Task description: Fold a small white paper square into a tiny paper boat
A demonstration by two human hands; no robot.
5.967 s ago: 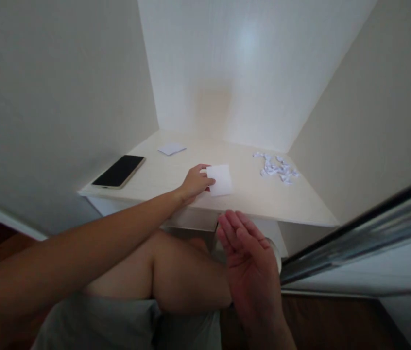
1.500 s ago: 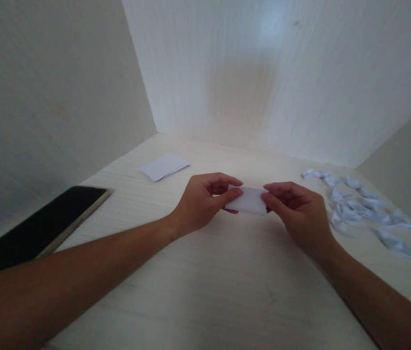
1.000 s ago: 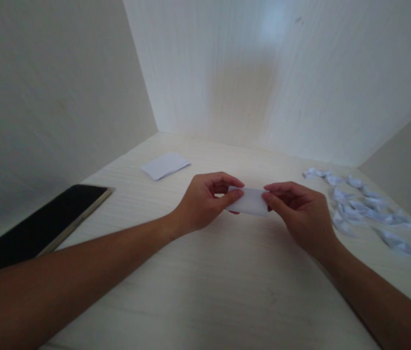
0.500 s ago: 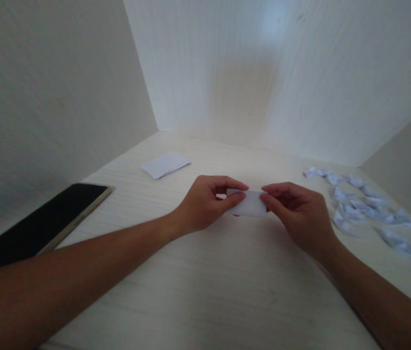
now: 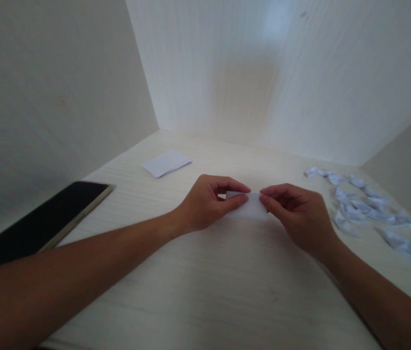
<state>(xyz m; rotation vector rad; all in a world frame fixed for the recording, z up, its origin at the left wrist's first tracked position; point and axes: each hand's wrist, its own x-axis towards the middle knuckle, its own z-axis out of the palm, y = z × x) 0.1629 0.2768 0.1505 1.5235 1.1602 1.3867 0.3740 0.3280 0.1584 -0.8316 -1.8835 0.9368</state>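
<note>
I see my left hand (image 5: 205, 204) and right hand (image 5: 295, 211) pinching the small folded white paper slip (image 5: 251, 208) at opposite ends, its long axis left-right between my fingertips.

White paper slip (image 5: 252, 206), black phone (image 5: 41, 221), pale wood-grain desk (image 5: 205, 282), white, perhaps bluish, folded papers (image 5: 366, 204)
</note>
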